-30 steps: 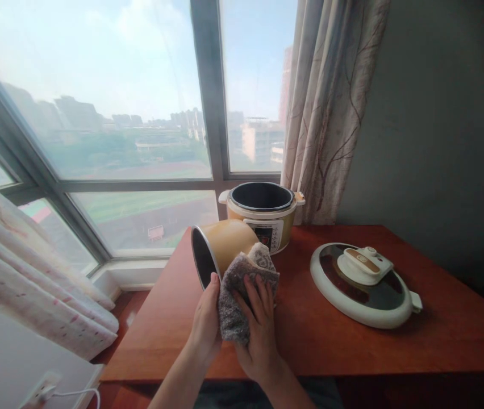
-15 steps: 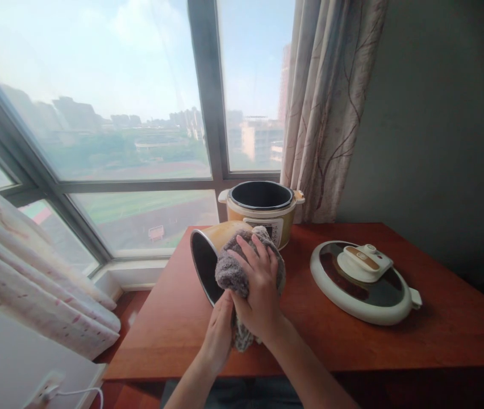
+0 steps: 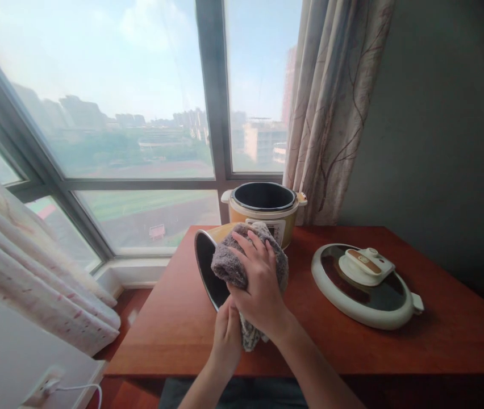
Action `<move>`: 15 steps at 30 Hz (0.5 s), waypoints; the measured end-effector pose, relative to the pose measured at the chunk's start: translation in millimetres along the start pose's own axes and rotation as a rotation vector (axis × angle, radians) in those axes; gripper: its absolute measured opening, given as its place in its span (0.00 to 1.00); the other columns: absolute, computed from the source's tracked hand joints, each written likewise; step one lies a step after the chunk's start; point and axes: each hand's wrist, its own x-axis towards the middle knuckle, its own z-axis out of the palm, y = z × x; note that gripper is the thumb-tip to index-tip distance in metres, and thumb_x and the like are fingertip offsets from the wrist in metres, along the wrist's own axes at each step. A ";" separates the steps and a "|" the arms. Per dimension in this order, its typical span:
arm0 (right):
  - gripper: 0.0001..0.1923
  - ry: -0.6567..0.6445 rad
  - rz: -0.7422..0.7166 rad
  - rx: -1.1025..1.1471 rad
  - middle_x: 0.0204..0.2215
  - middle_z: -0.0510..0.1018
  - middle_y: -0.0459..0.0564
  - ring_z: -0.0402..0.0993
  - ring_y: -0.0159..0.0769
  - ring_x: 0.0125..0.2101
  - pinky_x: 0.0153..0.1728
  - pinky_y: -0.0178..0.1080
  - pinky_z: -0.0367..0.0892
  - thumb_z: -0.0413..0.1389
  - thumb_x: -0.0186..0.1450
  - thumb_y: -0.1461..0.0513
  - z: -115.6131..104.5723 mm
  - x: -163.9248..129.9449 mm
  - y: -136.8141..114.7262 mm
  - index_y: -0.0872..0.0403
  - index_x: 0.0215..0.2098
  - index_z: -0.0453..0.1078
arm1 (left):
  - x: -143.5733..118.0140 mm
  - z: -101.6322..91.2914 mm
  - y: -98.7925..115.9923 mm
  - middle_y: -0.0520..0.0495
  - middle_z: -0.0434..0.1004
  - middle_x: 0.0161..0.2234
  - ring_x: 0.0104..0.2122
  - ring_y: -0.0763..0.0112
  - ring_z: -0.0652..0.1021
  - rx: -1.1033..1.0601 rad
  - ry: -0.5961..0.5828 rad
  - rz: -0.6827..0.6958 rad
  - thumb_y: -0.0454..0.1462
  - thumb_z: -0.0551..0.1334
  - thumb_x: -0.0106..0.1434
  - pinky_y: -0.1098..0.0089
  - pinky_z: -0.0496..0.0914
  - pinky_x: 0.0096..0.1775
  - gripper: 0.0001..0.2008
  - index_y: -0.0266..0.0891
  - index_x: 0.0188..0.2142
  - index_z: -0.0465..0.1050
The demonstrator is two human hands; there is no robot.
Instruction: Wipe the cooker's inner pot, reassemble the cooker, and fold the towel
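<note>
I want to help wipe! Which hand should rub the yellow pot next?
Probably the right hand: it already presses the grey cloth on the tilted yellow pot. The left hand sits underneath, steadying the pot.

Daylight is pouring through the big window (image 3: 140, 113) at eleven o'clock, a patterned curtain (image 3: 331, 108) is hanging at one o'clock beside a grey wall (image 3: 446, 130), and the red-brown counter (image 3: 353, 346) is stretching below.

Inner pot (image 3: 208, 267): mostly covered by the grey cloth (image 3: 242, 264) and right hand (image 3: 259, 289); only rim and dark mouth show at 9 o'clock.
Left hand (image 3: 227, 341): fingers tucked under the cloth, grip unclear.
Cooker panel (image 3: 278, 227): half hidden, print too small.
Forearms: cut off at 6 o'clock.
</note>
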 end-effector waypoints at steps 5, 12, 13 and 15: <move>0.28 0.006 -0.015 0.023 0.68 0.63 0.48 0.46 0.46 0.71 0.70 0.55 0.34 0.55 0.57 0.68 3.2 -11.3 3.4 0.52 0.56 0.70 | 7.0 3.5 5.4 0.43 0.83 0.32 0.41 0.57 0.81 -0.018 -0.045 0.012 0.62 0.62 0.59 0.61 0.74 0.51 0.28 0.39 0.30 0.78; 0.25 0.031 -0.097 -0.018 0.69 0.60 0.48 0.43 0.48 0.71 0.69 0.58 0.39 0.53 0.63 0.65 11.0 -30.4 14.6 0.51 0.59 0.67 | 20.9 3.5 22.1 0.45 0.82 0.49 0.54 0.57 0.77 -0.212 0.003 -0.117 0.52 0.68 0.60 0.64 0.68 0.59 0.21 0.39 0.43 0.81; 0.26 0.031 -0.107 -0.023 0.69 0.59 0.49 0.42 0.49 0.71 0.69 0.59 0.40 0.53 0.63 0.65 12.5 -33.6 16.0 0.51 0.60 0.67 | 22.8 4.0 26.0 0.45 0.82 0.50 0.56 0.57 0.76 -0.246 0.000 -0.128 0.52 0.68 0.60 0.64 0.67 0.60 0.21 0.39 0.45 0.81; 0.27 0.036 -0.121 -0.025 0.70 0.58 0.49 0.42 0.50 0.71 0.69 0.61 0.41 0.53 0.63 0.65 16.3 -40.9 18.8 0.51 0.61 0.66 | 26.9 5.1 34.8 0.44 0.82 0.51 0.57 0.56 0.75 -0.312 -0.011 -0.158 0.51 0.69 0.59 0.62 0.67 0.61 0.22 0.39 0.47 0.81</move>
